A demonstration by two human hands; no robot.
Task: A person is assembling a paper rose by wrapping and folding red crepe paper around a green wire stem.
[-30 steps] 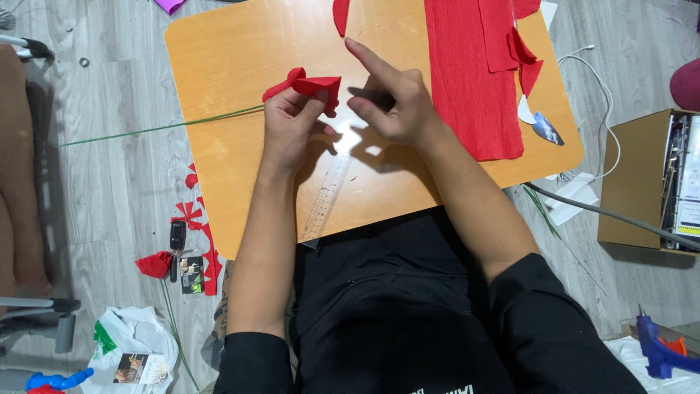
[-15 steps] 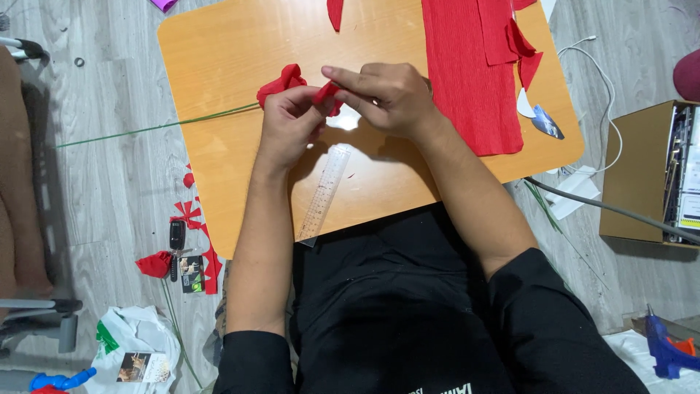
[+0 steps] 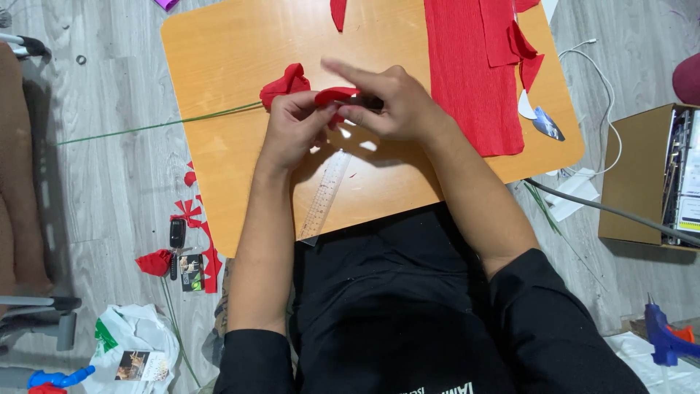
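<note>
While both hands meet over the middle of the wooden table (image 3: 219, 66), entries run left to right from that table.

Off its left edge, on the floor: red paper scraps (image 3: 195, 219), a car key (image 3: 176, 233), one finished small red bloom (image 3: 154, 263), a white plastic bag (image 3: 131, 343).

One green wire stem (image 3: 146, 128) crosses the table's left edge and ends in one red paper flower (image 3: 286, 86), lying on the tabletop just left of the hands.

Left hand (image 3: 295, 124): fingers pressed together, pinching the lower edge of one red paper petal (image 3: 337, 96). Right hand (image 3: 390, 106): thumb and middle fingers pinched on the same petal from the other side, index finger stretched out straight. The petal is held just above the tabletop, right beside the flower.

Judgement: crepe petal is very light, soft, tears and creases easily; best taken at its base with fingertips, gently. The stem looks thin and springy; hold it just below the head.

One clear ruler (image 3: 324, 195) lies at the table's near edge, below the hands. One large red crepe sheet (image 3: 463, 80) covers the table's right part, with smaller offcuts on it. Right of the table: one cardboard box (image 3: 642, 175), one blue glue gun (image 3: 663, 337).
</note>
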